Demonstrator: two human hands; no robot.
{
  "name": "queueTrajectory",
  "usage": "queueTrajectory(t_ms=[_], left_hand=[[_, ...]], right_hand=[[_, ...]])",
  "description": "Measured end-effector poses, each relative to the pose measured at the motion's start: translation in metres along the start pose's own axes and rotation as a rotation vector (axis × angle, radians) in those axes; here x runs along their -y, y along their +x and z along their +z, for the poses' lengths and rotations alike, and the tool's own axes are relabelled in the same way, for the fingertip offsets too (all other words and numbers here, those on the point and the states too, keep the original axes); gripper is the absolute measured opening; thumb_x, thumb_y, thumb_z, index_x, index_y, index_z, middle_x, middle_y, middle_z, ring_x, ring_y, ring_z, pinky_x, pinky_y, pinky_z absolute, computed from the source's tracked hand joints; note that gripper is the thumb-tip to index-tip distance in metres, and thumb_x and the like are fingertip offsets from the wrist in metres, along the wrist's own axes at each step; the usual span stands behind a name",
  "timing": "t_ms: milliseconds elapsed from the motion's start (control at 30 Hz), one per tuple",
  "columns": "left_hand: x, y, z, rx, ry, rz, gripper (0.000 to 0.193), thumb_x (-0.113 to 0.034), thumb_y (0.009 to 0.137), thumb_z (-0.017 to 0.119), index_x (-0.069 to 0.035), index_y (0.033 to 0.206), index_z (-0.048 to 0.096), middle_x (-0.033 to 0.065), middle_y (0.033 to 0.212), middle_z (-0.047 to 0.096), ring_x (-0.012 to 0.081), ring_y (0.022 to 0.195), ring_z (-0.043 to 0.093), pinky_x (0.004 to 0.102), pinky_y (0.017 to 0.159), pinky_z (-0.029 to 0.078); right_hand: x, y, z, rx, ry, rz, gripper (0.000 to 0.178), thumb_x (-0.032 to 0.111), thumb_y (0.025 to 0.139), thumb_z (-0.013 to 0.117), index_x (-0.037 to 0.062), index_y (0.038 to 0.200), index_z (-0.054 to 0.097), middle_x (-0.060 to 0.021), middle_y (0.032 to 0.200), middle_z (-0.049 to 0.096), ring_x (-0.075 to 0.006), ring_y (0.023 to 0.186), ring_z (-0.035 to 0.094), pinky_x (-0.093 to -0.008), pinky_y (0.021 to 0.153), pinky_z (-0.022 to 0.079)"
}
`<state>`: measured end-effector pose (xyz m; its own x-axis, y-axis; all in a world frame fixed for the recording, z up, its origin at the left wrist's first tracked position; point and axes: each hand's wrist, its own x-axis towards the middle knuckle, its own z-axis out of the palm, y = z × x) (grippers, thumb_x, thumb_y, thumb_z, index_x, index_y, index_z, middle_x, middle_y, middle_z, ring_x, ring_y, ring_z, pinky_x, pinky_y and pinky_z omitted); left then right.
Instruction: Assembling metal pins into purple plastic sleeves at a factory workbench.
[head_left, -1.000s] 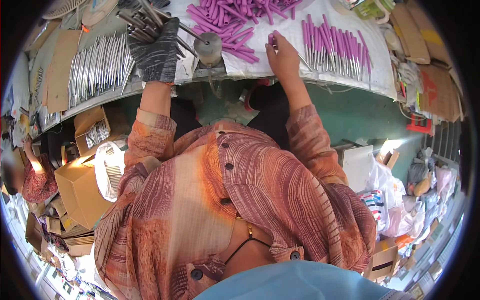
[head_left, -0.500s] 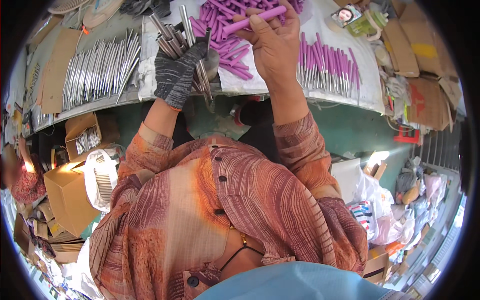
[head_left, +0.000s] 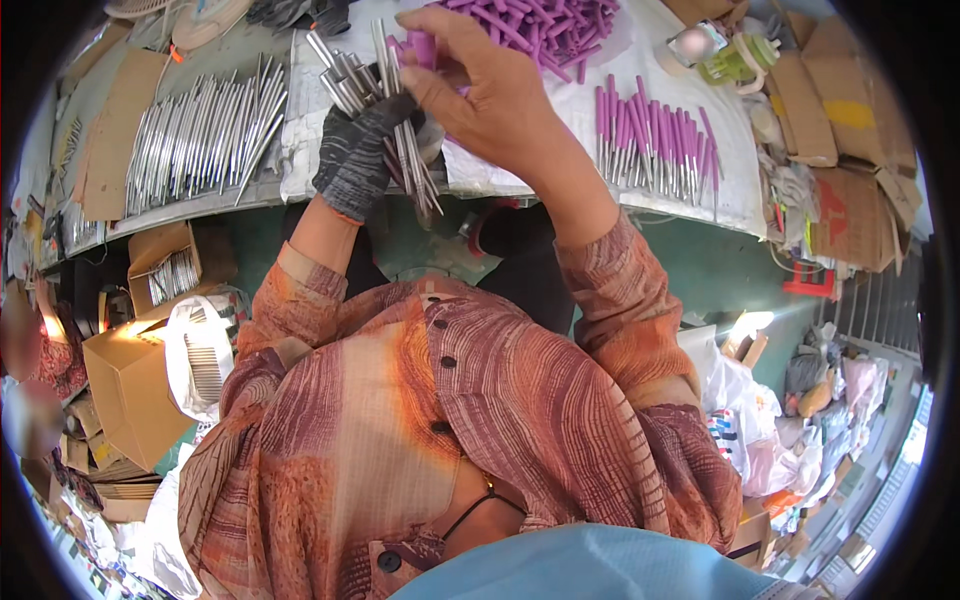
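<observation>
My left hand (head_left: 352, 158), in a dark grey knit glove, is closed around a bundle of shiny metal rods (head_left: 345, 80) with tapered lower ends. One rod stands up apart from the bundle, close to my right hand. My bare right hand (head_left: 490, 100) pinches a purple tubular sleeve (head_left: 424, 48) between thumb and fingers, beside that rod's upper end. Whether the sleeve sits over the rod cannot be made out. Beyond my right hand lies a heap of loose purple sleeves (head_left: 545, 28), partly covered by the hand.
Bare metal rods (head_left: 200, 140) lie in a row on the table's left. Rods with purple sleeves (head_left: 655, 135) line the right side on white cloth (head_left: 735, 170). A green bottle (head_left: 738, 60) and cardboard boxes (head_left: 850, 205) stand farther right. An open carton (head_left: 135, 390) is at lower left.
My right hand has moved left and toward me, bringing a purple sleeve from above the heap to the rods in my left hand. The left hand keeps its grip.
</observation>
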<state>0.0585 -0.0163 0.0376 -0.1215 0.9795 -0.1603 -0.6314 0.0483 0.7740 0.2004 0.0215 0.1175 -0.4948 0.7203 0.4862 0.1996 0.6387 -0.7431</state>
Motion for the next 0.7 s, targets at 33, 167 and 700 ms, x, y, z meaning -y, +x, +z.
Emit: queueTrajectory(t_ms=[33, 167, 700], left_hand=[[0.004, 0.006, -0.014, -0.024, 0.071, -0.057, 0.025, -0.012, 0.079, 0.067, 0.0, 0.101, 0.061, 0.0094, 0.083, 0.064, 0.0189, 0.072, 0.062, 0.0306, 0.062, 0.054], [0.017, 0.009, -0.029, 0.003, -0.202, -0.219, 0.026, -0.015, 0.083, 0.059, 0.002, 0.102, 0.061, 0.0096, 0.081, 0.063, 0.0211, 0.075, 0.062, 0.0326, 0.068, 0.054], [0.008, 0.028, -0.072, 0.023, -0.465, -0.176, 0.014, -0.004, 0.078, 0.065, -0.003, 0.092, 0.063, 0.0071, 0.086, 0.065, 0.0208, 0.079, 0.061, 0.0369, 0.075, 0.051]], right_hand=[[-0.009, -0.001, 0.004, 0.007, -0.018, -0.024, 0.026, 0.009, 0.088, 0.055, -0.0019, 0.111, 0.049, -0.0105, 0.093, 0.058, -0.0157, 0.081, 0.058, -0.0256, 0.074, 0.047], [-0.03, 0.002, 0.019, 0.006, 0.27, 0.019, 0.026, 0.022, 0.095, 0.043, -0.0007, 0.091, 0.056, -0.0046, 0.079, 0.06, -0.0132, 0.078, 0.057, -0.0268, 0.073, 0.046], [-0.168, -0.029, -0.117, -0.552, -0.649, 0.547, 0.021, 0.022, 0.081, 0.055, 0.0054, 0.092, 0.059, -0.0163, 0.089, 0.06, -0.0343, 0.086, 0.056, -0.0408, 0.069, 0.044]])
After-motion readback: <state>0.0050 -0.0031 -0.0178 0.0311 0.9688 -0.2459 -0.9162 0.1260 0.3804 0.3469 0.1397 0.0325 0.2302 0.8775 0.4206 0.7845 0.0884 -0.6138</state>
